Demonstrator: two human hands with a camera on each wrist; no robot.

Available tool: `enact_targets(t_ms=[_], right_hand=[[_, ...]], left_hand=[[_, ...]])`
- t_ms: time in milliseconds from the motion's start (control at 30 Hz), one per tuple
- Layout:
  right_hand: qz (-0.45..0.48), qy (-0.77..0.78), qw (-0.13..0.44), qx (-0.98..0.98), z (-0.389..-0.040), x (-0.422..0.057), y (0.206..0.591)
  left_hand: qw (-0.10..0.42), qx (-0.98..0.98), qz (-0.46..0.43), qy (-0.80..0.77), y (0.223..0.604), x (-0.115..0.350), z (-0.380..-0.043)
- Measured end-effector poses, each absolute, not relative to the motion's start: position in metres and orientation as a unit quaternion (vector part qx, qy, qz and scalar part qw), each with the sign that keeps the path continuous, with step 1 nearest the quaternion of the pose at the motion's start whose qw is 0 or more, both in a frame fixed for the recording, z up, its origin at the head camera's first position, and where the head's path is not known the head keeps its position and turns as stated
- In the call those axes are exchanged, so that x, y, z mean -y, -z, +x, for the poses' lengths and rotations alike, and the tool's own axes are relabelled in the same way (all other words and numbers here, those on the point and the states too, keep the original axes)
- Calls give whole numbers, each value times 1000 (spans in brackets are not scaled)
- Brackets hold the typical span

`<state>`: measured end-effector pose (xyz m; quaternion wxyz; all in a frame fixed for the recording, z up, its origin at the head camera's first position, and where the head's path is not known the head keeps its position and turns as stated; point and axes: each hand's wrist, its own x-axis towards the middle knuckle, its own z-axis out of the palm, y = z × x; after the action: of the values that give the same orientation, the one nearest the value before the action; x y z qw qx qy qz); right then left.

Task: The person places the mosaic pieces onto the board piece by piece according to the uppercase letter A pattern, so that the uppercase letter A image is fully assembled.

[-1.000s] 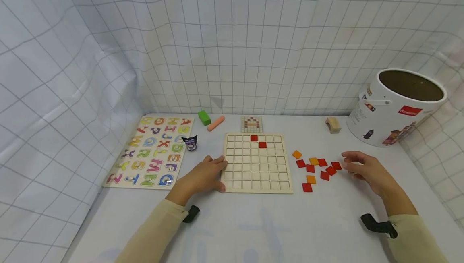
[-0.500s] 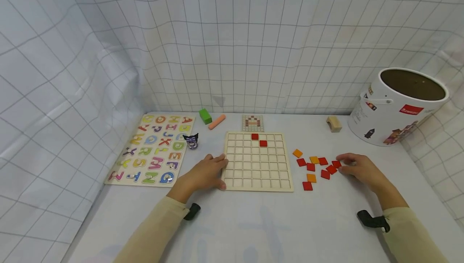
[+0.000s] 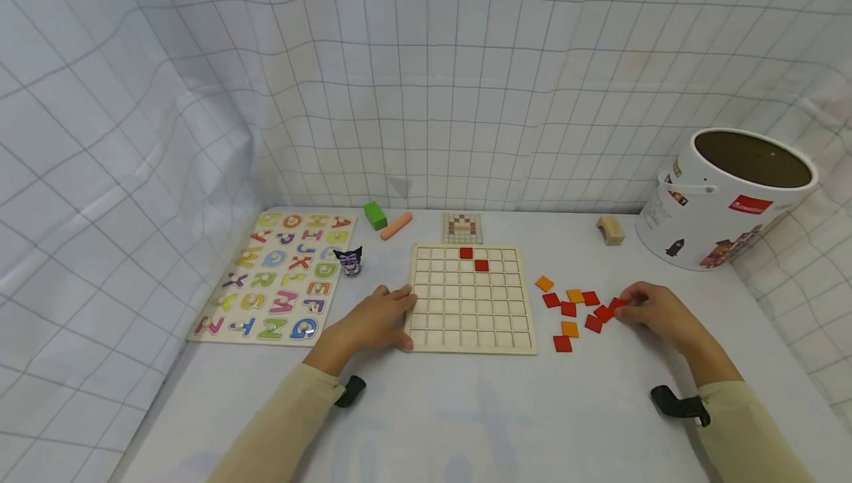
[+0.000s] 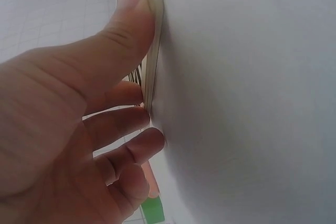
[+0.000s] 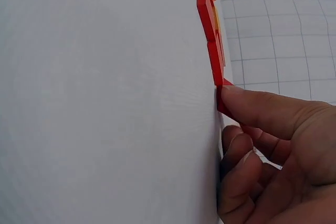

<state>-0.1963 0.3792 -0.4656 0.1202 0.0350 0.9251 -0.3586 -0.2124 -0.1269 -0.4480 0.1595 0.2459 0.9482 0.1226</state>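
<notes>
We see the wooden board (image 3: 469,311) lying flat, with small squares marked on it. Our left hand (image 3: 373,320) rests on the board's left edge. Its thumb presses the edge near the close corner, and its fingers are spread loosely, not curled around anything.

Our right hand (image 3: 662,313) is well to the right of the board. Its thumb and finger pinch a red tile (image 3: 618,304), and its other fingers bend in. We cannot tell if the tile is off the table (image 3: 506,416). Between that hand and the board lie six more red tiles (image 3: 562,344) and three orange tiles (image 3: 569,329).

Two set tiles (image 3: 481,265), both red, sit in the board: one in the middle of the far row, one in the next row, a step to the right.

A picture card (image 3: 462,228) lies just behind the board. To its left are a green block (image 3: 375,215), an orange stick (image 3: 396,225), a small toy (image 3: 350,261) and a letter puzzle (image 3: 282,280). Far right and behind are a wood block (image 3: 610,231) and a big white bucket (image 3: 719,209).
</notes>
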Motion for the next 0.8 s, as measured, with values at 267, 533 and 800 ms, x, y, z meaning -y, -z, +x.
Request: enact_targets(t_ms=[267,533,800], right_hand=[[62,399,132,-905,-199,-383,463],[70,410,130,-900,-199,-385,463],[98,448,122,-880,-201,-383,465]], left_hand=[[154,-948,246,-128,449,127,-213],[152,-949,245,-127,451,128,-213],[148,-948,250,-127,451,129,-212]])
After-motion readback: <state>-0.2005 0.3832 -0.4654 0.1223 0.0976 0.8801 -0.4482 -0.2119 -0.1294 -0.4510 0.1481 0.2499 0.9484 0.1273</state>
